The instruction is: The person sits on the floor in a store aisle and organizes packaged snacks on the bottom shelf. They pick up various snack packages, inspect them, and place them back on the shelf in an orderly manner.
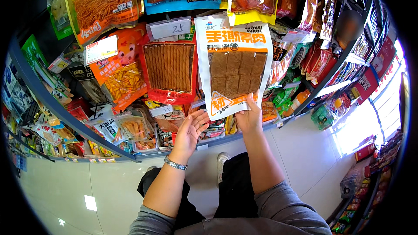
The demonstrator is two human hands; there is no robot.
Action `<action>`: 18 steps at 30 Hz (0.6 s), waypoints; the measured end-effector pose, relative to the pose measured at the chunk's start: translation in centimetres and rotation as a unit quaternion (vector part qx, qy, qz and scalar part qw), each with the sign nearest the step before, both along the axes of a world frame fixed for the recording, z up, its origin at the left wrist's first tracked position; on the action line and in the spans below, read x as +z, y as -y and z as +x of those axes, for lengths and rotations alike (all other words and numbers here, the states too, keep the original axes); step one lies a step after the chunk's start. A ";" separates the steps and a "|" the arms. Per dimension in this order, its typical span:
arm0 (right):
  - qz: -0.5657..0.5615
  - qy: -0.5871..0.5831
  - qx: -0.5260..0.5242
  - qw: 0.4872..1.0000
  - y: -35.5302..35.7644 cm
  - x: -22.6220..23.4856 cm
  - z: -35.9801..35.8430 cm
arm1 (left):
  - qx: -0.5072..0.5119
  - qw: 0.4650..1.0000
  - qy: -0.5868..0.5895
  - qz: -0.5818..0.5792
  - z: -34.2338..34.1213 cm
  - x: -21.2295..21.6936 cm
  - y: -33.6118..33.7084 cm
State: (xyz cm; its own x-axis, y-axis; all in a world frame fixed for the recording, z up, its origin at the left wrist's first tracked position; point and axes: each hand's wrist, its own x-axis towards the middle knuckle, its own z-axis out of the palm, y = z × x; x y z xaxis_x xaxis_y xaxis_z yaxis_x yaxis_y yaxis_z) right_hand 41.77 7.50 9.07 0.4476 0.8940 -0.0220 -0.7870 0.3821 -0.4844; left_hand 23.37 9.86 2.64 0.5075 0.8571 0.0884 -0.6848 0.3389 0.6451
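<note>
Right hand pinches white bag low | left hand open, empty | bag flat, orange marks, brown squares inside

The held packet is before the shelf

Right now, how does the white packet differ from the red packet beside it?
The white packet is held at its lower edge by the right hand; the red packet is held by neither hand.
Through its window, the white packet shows broad brown blocks, while the red packet shows narrow upright strips.
The white packet looks larger in this view than the red packet.
Both have clear windows with brown contents.
</note>
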 end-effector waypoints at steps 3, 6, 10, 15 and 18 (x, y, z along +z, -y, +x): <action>-0.020 0.008 0.027 0.999 0.6 0.7 -0.2 | 0.002 1.000 0.001 -0.006 -0.3 0.1 0.3; -0.032 0.022 0.103 0.994 -0.1 -2.7 1.6 | 0.027 0.999 0.014 0.041 -0.3 0.2 0.2; -0.093 0.101 0.147 0.980 -0.2 -4.2 1.4 | 0.090 0.983 -0.041 0.157 -0.9 0.2 0.8; -0.088 0.230 0.219 0.944 0.6 -4.5 0.4 | 0.198 0.976 -0.052 0.072 -1.3 1.2 2.0; -0.031 0.248 0.228 0.941 0.6 -4.5 -0.1 | 0.207 0.978 0.020 0.029 -1.8 2.3 2.0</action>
